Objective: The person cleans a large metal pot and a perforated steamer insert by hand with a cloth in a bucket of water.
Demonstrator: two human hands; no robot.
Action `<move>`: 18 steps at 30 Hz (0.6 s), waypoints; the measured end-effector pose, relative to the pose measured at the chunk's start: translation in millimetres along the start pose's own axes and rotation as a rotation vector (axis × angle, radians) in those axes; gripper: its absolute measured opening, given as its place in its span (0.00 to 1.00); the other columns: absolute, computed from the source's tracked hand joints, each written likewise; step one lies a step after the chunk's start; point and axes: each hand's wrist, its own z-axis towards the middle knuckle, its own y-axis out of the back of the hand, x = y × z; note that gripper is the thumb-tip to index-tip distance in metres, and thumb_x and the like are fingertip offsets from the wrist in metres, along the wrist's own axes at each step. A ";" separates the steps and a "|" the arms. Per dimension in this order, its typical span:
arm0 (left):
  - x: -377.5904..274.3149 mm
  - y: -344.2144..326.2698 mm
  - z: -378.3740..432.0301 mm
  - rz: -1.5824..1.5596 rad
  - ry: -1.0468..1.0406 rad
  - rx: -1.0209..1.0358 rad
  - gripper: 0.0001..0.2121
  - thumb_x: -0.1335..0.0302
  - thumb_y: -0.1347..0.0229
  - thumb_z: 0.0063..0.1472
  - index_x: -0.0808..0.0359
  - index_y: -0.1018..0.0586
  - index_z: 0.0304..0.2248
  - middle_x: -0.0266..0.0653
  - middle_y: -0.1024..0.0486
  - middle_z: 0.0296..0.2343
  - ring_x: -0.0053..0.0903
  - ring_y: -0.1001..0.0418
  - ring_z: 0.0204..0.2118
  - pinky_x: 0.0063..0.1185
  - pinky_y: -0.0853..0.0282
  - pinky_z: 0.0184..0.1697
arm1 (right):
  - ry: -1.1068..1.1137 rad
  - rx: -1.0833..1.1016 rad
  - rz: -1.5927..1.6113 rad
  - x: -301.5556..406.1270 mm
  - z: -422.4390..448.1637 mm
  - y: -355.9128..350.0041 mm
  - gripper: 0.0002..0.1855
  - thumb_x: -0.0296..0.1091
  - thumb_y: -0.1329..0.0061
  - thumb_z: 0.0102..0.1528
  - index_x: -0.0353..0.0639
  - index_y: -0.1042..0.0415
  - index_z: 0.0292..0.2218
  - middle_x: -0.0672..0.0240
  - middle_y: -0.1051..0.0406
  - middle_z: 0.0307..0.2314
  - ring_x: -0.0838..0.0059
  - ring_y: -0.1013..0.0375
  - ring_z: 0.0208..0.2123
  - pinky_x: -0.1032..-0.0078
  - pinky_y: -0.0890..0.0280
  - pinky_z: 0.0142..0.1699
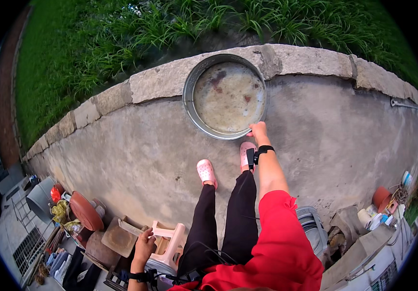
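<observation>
A large round metal pan (227, 98) rests partly over the stone border and partly over the concrete. Its base is beige, with dark and reddish stains, and its wall looks dotted. My right hand (258, 131) grips the near-right part of its rim, fingers curled over the edge. At the lower left, my left hand (144, 245) hangs in the air beside a pale pink plastic stool (169, 242). Its fingers are loosely bent and apart, and I see nothing held in them.
Rough stone blocks (161, 82) edge a bed of long green leaves (209, 18). Behind me on the left are a brown plastic basin (85, 211), a grey tub (43, 200) and a board (119, 236). Stacked grey stools (312, 229) and a terracotta-coloured pot (381, 197) stand to the right.
</observation>
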 end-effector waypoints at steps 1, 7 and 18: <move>5.4 -1.3 2.3 0.000 0.007 0.002 0.19 0.76 0.49 0.59 0.67 0.30 0.50 0.48 0.28 0.40 0.31 0.27 0.40 0.25 0.31 0.44 | -0.005 0.002 -0.004 -1.1 4.1 0.6 0.15 0.25 0.51 0.49 0.19 0.32 0.36 0.50 0.28 0.26 0.66 0.28 0.13 0.76 0.32 0.16; 2.5 -4.2 6.2 -0.065 0.063 0.027 0.19 0.75 0.50 0.59 0.68 0.31 0.50 0.47 0.28 0.41 0.29 0.26 0.38 0.24 0.30 0.42 | -0.005 -0.076 0.022 -16.7 15.2 -4.2 0.16 0.29 0.49 0.49 0.22 0.30 0.35 0.53 0.27 0.26 0.67 0.28 0.14 0.74 0.32 0.20; -24.1 10.6 6.4 0.087 0.032 0.024 0.18 0.76 0.49 0.59 0.65 0.29 0.49 0.47 0.27 0.39 0.32 0.27 0.43 0.24 0.32 0.46 | -0.242 0.202 0.297 -33.4 13.4 -9.4 0.28 0.26 0.55 0.57 0.31 0.49 0.55 0.52 0.34 0.42 0.60 0.27 0.37 0.67 0.27 0.37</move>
